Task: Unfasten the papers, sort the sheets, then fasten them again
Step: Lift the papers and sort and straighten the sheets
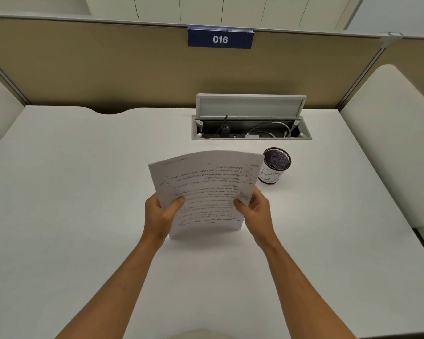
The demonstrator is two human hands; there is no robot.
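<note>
L hand (pixel 160 211) & R hand (pixel 254 207) fingers pinch the papers (pixel 206 189) at both side edges, stack upright, bottom edge on the table (pixel 83 179); print upside down, unreadable. Just R of stack: mesh cup (pixel 275 166), label reads approx "BI". Divider sign (pixel 220 39): "016".

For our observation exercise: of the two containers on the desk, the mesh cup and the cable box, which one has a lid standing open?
The cable box, sunk into the desk behind the mesh cup: its grey lid is flipped up, showing cables inside. The cup has no lid.
</note>
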